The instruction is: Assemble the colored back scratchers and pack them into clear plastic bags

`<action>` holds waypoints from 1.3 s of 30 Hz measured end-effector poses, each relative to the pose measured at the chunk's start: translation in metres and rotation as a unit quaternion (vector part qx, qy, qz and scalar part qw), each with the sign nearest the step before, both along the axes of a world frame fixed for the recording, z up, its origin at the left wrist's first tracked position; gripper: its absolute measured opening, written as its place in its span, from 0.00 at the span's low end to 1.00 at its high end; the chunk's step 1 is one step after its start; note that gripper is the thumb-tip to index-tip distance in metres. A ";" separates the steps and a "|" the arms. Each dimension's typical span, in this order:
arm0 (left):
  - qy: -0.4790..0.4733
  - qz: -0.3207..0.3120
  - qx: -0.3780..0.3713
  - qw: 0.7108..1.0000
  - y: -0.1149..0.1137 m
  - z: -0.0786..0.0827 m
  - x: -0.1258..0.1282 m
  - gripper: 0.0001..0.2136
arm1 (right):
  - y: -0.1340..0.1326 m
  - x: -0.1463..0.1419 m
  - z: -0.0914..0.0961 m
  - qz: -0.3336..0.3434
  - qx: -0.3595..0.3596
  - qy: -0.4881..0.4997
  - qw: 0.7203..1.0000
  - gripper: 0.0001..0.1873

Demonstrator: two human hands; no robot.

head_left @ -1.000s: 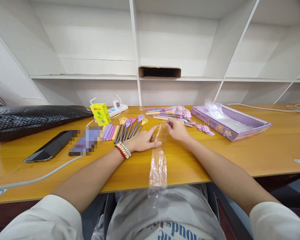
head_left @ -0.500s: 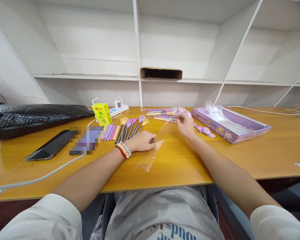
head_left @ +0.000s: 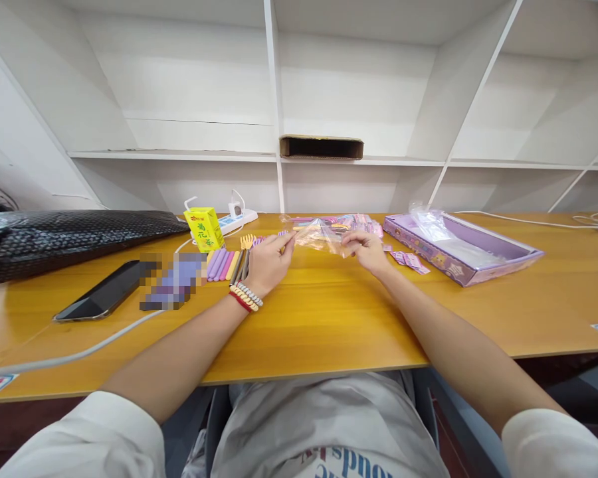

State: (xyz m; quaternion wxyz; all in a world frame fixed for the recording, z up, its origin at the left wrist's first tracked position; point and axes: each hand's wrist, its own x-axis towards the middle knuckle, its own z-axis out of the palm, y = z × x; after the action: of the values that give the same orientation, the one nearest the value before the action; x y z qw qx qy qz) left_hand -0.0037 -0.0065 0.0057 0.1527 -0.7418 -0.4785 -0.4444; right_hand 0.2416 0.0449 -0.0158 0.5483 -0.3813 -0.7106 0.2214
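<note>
A clear plastic bag (head_left: 320, 234) is stretched between my two hands, above the middle of the desk. My left hand (head_left: 272, 260) pinches its left end, and beaded bands circle that wrist. The bag's right end is gripped by my right hand (head_left: 365, 251), fingers closed. Beneath and left of my left hand lie several small hand-shaped forks (head_left: 248, 241) with dark handles, partly covered by the hand. Beside them sit several purple, pink and yellow sticks (head_left: 223, 263) in a row. Packaged colourful pieces (head_left: 361, 223) lie behind the bag.
A purple open box (head_left: 461, 273) with clear bags inside stands at right, small pink packets (head_left: 409, 261) beside it. To the left are a yellow drink carton (head_left: 204, 229), a power strip (head_left: 244, 218), a phone (head_left: 102, 292), a white cable (head_left: 80, 353) and a black wrapped bundle (head_left: 80, 242).
The clear bag has been lifted off the desk and drawn across between both hands. My left hand has moved up and away from me, now covering part of the forks.
</note>
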 end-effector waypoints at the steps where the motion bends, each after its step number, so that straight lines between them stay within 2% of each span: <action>1: 0.006 -0.020 0.004 1.000 0.000 -0.001 0.001 0.15 | -0.002 -0.001 -0.001 0.026 -0.021 -0.036 0.999 0.13; 3: 0.029 -0.064 0.007 0.998 -0.001 -0.003 0.004 0.16 | -0.008 -0.003 -0.002 0.086 -0.055 -0.124 0.987 0.15; 6: 0.078 -0.115 -0.010 0.990 -0.001 -0.006 0.006 0.18 | -0.017 -0.009 0.000 0.161 -0.076 -0.248 0.952 0.15; 10: 0.128 -0.137 -0.058 0.981 0.000 -0.009 0.006 0.21 | -0.020 -0.012 0.002 0.161 -0.059 -0.320 0.932 0.14; 16: 0.137 -0.073 -0.113 0.981 0.002 -0.011 0.004 0.25 | -0.012 -0.008 -0.004 0.107 -0.055 -0.370 0.921 0.14; 19: 0.145 -0.060 -0.161 0.974 0.001 -0.011 0.004 0.22 | -0.012 -0.007 -0.005 0.090 -0.058 -0.390 0.914 0.15; 22: 0.168 -0.076 -0.210 0.960 0.000 -0.010 0.004 0.16 | -0.014 -0.008 -0.004 0.096 -0.058 -0.395 0.912 0.15; 27: 0.196 -0.088 -0.246 0.945 -0.002 -0.009 0.006 0.09 | -0.018 -0.010 -0.001 0.090 -0.069 -0.400 0.909 0.14; 36: 0.210 -0.152 -0.261 0.930 -0.006 -0.008 0.007 0.08 | -0.022 -0.011 0.003 0.088 -0.075 -0.401 0.909 0.14; 39: 0.208 -0.159 -0.244 0.934 -0.006 -0.008 0.008 0.08 | -0.024 -0.011 0.004 0.100 -0.083 -0.396 0.909 0.14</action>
State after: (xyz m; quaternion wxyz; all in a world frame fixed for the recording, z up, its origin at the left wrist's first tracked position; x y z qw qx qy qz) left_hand 0.0047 -0.0130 -0.0026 -0.0095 -0.8984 -0.4052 -0.1689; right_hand 0.2302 0.0209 -0.0116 0.1636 -0.4088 -0.8827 0.1640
